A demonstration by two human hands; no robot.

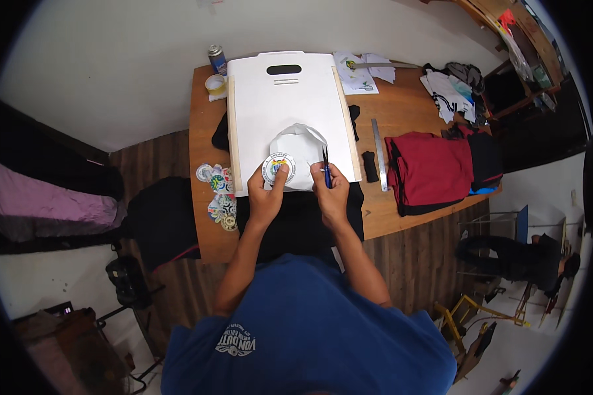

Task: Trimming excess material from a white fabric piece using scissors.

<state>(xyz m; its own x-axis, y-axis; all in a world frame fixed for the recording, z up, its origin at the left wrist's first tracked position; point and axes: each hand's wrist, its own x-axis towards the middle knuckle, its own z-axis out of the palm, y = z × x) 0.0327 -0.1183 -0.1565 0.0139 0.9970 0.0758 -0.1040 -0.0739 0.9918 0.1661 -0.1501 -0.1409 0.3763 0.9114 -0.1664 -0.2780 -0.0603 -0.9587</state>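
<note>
My left hand [265,194] pinches a round printed emblem [277,167] against a sheet of white paper [298,150]. My right hand [331,192] grips a blue-handled knife [325,168], its dark tip pointing away from me over the same paper. The paper lies on a large white board [286,105] with a slot handle at its far end. A black garment [296,220] sits under the board, spread toward me on the wooden table [402,112].
Several round emblems [219,194] are stacked at the table's left edge. A spray can [217,59] and a cup [215,84] stand at the far left corner. A metal ruler [379,153], folded red and dark clothes [431,171] and more garments [451,89] lie to the right.
</note>
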